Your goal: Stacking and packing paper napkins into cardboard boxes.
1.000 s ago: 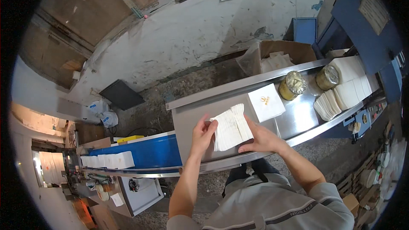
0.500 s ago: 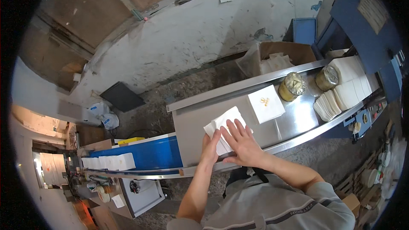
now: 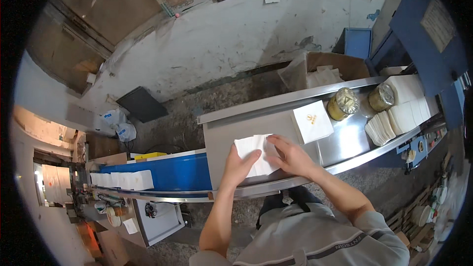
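Over the near edge of the steel worktop (image 3: 226,143), both hands grip a small stack of white paper napkins (image 3: 255,147). My left hand (image 3: 239,166) is wrapped round its left side, thumb across the top. Against the stack's right side, my right hand (image 3: 294,156) is closed with bent fingers. Just to the right lies a squared stack of white napkins (image 3: 313,122) with a small gold print on top; neither hand touches it.
Two cylinders in gold-tinted wrap, one nearer (image 3: 343,104) and one farther (image 3: 382,97), stand by rows of white napkins (image 3: 399,118) at right. A blue conveyor belt (image 3: 180,171) carries leaning napkin stacks (image 3: 130,180) at left. Behind the worktop sits a cardboard box (image 3: 345,64).
My right hand has gone from lying flat on the napkins to gripping their right side. The stack has turned and straightened between my hands, and my left thumb now lies across it.
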A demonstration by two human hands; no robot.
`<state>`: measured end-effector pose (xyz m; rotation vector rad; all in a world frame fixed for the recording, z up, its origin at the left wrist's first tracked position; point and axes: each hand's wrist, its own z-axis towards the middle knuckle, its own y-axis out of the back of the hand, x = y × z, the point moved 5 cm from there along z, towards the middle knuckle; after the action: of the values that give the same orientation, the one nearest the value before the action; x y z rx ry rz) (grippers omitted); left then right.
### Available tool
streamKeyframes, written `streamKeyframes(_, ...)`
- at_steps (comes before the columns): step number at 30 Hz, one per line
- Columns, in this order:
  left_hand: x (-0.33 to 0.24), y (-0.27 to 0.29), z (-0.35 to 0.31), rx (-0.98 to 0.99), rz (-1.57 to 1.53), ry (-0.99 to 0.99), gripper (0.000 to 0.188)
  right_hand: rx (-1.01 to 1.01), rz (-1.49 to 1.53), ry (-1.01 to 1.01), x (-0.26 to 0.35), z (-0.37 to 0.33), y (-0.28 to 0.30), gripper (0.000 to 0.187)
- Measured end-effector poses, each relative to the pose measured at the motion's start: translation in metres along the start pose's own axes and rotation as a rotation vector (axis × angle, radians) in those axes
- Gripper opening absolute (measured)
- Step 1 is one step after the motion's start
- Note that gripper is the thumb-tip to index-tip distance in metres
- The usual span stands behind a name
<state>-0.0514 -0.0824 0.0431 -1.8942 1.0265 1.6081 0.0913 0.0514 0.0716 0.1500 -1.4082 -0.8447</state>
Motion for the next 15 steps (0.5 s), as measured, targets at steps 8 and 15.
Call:
streamKeyframes(8, -0.006, -0.01, 0.002, -0.048, 0.152, -0.025, 0.073, 0.225, 0.166, -0.095, -0.014, -0.01, 0.007, 0.091)
streamKeyframes(15, -0.016, -0.021, 0.001, 0.012, 0.186, -0.031, 0.083, 0.194, -0.041, 0.038, -0.027, -0.017, -0.005, 0.11)
